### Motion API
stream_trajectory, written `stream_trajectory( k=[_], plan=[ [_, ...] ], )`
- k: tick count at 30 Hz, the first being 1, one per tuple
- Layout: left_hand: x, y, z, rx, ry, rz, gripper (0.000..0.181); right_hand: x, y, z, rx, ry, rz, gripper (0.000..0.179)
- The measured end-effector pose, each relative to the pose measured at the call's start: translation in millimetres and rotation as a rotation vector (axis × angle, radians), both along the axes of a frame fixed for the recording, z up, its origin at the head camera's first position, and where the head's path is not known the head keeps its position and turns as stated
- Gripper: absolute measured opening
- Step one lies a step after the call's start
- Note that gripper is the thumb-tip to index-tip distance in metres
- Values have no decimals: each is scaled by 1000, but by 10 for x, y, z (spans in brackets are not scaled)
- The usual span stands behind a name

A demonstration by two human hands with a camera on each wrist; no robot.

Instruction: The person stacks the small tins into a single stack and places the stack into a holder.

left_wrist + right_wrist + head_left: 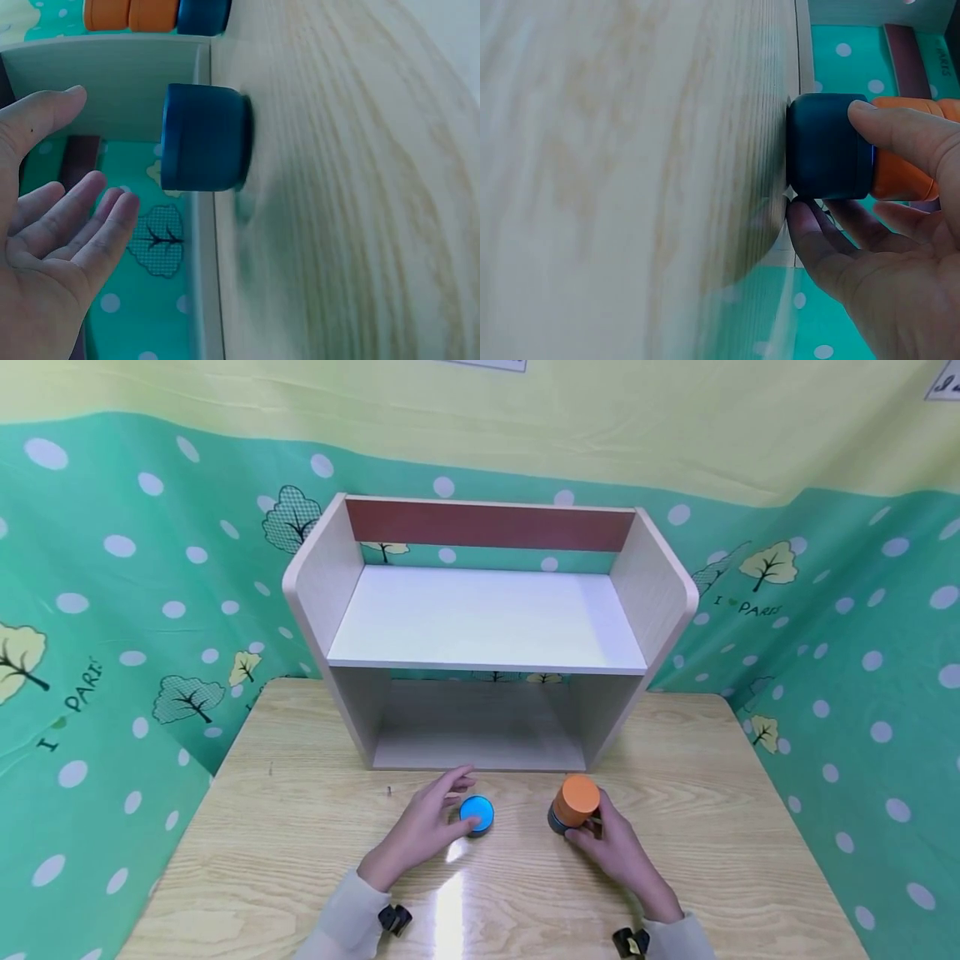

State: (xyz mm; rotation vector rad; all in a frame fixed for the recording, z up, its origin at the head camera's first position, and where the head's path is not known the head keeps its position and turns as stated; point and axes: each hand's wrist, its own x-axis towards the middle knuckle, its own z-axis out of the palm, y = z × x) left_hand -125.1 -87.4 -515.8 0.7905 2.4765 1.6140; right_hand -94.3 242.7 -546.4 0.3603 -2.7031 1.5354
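Left hand (422, 831) wide beside blue block (477, 812); orange-topped stack (573, 804) pinched in right hand (618, 852): likely light, stiff, best gripped at base.

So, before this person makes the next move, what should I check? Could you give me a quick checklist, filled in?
1. Stack upright on the table: ok.
2. Right hand placed round the stack's bottom blue block: ok, with the thumb on its side.
3. Right hand's grip firm enough to lift: cannot tell.
4. Left hand gripping the lone blue block: not ok; its fingers are beside it without closing round it.
5. Lone blue block resting on the table: ok.
6. Shelf unit standing upright: ok.
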Motion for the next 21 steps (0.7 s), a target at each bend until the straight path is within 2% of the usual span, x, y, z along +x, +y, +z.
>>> stream_trajectory(
  k=[12, 21],
  plan=[
    [27, -63, -162, -19, -21, 2, 75, -12, -8, 3, 4, -8, 3, 74],
    [32, -49, -224, -29, -53, 10, 76, -1, -17, 8, 16, -32, -22, 74]
  ],
)
